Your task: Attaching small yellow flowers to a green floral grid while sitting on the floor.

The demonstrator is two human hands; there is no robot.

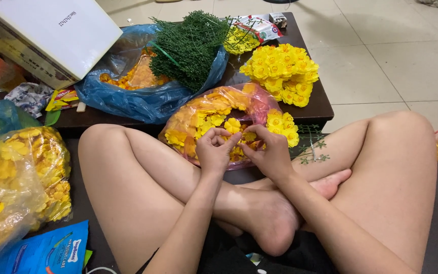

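Down low on the floor, and the dark low table (316, 104) fills the top of the view, loaded from edge to edge. Biggest thing on it — the white cardboard box (51, 33) at the far left corner, tilted. Next to that, the blue plastic bag (128, 99), open, orange petals showing inside, and a thick bundle of green stems (191, 43) lying across its mouth. On the left, off the table, a clear bag of yellow petals (24, 177) bulges beside the person's knee, with a blue packet (46, 251) below it. Over on the right side of the table, a heap of finished yellow flowers (282, 73), piled tight.

Now the centre: a pink plastic bag (259, 99) spilling yellow and orange petals right at the table's near edge, just above the crossed legs. Both hands are over it. The left hand (214, 149) is curled, fingertips pinched together — the right hand (269, 149) meets it, fingers bent in and touching the left's. Between them, a small yellow flower piece (232, 125) sits at the fingertips; which hand actually grips it is hard to tell from here, possibly both. A few green sprigs (313, 147) lie just right of the right hand.
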